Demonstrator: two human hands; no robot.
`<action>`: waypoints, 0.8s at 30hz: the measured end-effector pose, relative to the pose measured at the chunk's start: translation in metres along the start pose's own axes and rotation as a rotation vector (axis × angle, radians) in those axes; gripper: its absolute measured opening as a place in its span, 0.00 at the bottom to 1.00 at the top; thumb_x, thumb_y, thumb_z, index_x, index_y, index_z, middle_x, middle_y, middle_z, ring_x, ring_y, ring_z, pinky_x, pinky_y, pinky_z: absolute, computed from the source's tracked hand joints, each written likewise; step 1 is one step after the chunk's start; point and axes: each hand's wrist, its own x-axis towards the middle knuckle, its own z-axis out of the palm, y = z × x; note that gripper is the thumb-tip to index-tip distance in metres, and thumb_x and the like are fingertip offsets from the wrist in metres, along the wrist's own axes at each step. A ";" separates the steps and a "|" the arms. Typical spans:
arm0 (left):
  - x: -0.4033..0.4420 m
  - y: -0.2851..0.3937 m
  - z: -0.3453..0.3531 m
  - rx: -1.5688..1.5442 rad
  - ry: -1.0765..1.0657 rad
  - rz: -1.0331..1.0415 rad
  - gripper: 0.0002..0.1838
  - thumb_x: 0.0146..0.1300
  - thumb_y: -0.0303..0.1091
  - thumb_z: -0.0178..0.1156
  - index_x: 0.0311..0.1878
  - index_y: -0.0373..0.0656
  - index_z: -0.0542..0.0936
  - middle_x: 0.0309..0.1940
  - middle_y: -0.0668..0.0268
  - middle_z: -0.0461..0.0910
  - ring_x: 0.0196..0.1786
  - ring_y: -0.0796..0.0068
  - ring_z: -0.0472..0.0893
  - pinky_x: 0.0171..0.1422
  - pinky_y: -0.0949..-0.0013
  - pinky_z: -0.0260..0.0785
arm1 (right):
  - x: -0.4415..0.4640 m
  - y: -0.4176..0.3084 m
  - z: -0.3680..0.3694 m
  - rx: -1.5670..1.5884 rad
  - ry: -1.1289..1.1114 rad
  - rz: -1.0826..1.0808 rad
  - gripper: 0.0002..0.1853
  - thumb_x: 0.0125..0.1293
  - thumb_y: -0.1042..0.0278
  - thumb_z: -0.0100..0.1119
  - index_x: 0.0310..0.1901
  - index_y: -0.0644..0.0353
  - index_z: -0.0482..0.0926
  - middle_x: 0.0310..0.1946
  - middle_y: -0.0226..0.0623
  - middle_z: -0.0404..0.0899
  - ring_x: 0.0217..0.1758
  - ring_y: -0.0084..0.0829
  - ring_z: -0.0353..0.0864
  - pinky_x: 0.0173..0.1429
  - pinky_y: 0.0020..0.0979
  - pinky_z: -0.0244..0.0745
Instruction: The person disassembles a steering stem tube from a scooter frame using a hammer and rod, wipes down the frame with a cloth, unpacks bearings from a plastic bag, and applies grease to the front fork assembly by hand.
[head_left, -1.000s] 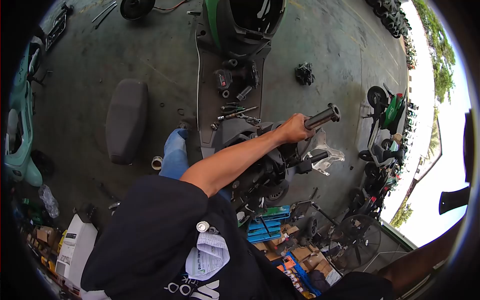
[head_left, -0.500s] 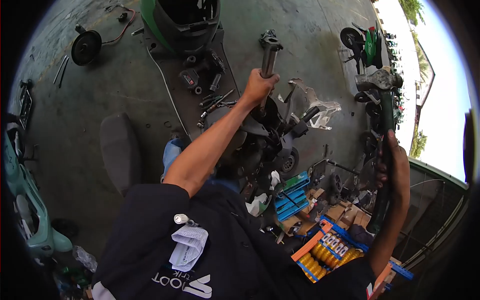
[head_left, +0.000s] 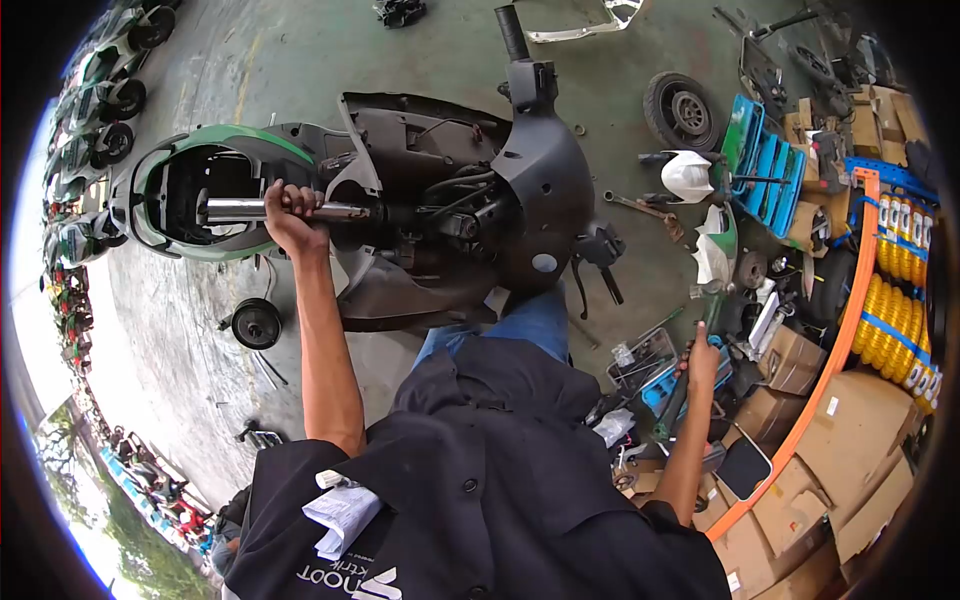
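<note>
The hammer has come down lower at right, my right hand gripping it; at left, my left hand clasps a metal tube over the scooter, fingers curled tight.

Bare left hand is gripping with fingers curled, bare left forearm pointing forward. Bare right hand is gripping out to the right, bare right forearm angling forward.

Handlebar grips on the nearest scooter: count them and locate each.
2: one handlebar grip at the top of the view, the second grip lower, between the scooter's front panel and the right hand.
</note>
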 end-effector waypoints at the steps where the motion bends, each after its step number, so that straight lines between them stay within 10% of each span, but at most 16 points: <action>1: 0.001 0.001 0.000 0.018 -0.012 -0.009 0.17 0.67 0.35 0.55 0.23 0.52 0.61 0.14 0.74 0.55 0.17 0.79 0.56 0.28 0.70 0.54 | 0.027 0.036 -0.005 0.069 -0.003 0.113 0.31 0.70 0.32 0.56 0.32 0.59 0.71 0.13 0.28 0.64 0.10 0.24 0.64 0.14 0.32 0.62; 6: -0.003 0.001 0.005 0.143 0.038 0.051 0.20 0.65 0.38 0.57 0.21 0.55 0.59 0.12 0.76 0.55 0.16 0.81 0.56 0.27 0.73 0.55 | 0.076 0.188 -0.002 0.239 -0.125 0.482 0.32 0.68 0.28 0.54 0.30 0.55 0.71 0.13 0.26 0.62 0.11 0.25 0.63 0.17 0.33 0.61; 13: -0.009 -0.002 0.012 0.203 -0.009 0.076 0.20 0.66 0.39 0.56 0.21 0.55 0.58 0.12 0.76 0.55 0.15 0.80 0.57 0.25 0.72 0.54 | 0.053 0.204 0.039 0.203 -0.241 0.608 0.35 0.66 0.24 0.52 0.35 0.57 0.77 0.15 0.24 0.62 0.13 0.23 0.63 0.19 0.31 0.60; 24: -0.016 -0.013 0.008 0.039 -0.115 0.157 0.12 0.69 0.28 0.58 0.27 0.43 0.69 0.14 0.71 0.62 0.15 0.78 0.65 0.23 0.70 0.61 | -0.136 -0.229 0.078 -0.165 -0.396 -0.784 0.28 0.79 0.38 0.44 0.31 0.57 0.68 0.13 0.25 0.61 0.10 0.18 0.61 0.13 0.25 0.56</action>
